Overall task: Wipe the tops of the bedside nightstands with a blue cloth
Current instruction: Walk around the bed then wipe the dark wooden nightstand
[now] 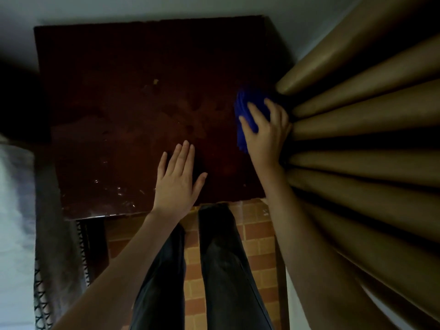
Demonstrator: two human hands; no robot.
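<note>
Here the right hand [264,132] grips the blue cloth [248,104] at the dark desk's [131,91] right edge, beside the curtain [357,120]; the left hand [177,182] lies flat on it, fingers straight, centre frame

Dim light. Pale wall [142,8] at top, tan pleated curtain [369,115] on the right. Orange-brown tiled floor [257,234] below; pale bedding [14,198] at left edge.

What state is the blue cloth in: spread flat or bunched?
Bunched. The blue cloth is a wad under the right hand, whose fingers curl over it at the right edge of the nightstand.
</note>
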